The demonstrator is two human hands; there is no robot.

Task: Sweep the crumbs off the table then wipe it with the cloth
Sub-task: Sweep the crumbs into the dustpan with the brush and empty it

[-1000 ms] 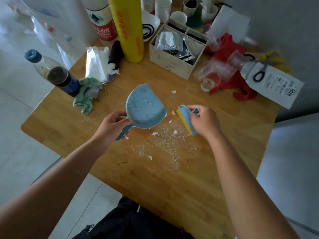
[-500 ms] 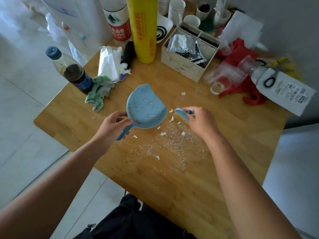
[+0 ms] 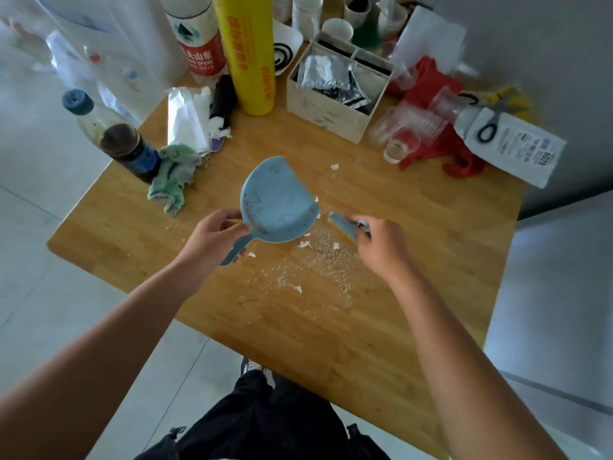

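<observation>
Brush (image 3: 342, 224) now nearer dustpan (image 3: 278, 204), 1 each; L hand (image 3: 212, 242) grips dustpan, R hand (image 3: 381, 250) grips brush.

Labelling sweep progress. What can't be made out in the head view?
Head view:
- brush: mostly behind the right hand; bristle contact unclear.
- dustpan: handle partly under the left hand; contents blurred.
- crumbs: too small to count.
- yellow roll: top cut off by frame edge.

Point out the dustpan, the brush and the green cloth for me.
dustpan (image 3: 277, 207): head view, middle of the blue pan.
brush (image 3: 342, 222): head view, its blue back, just ahead of the fingers.
cloth (image 3: 172, 179): head view, middle of the crumpled green heap.
</observation>
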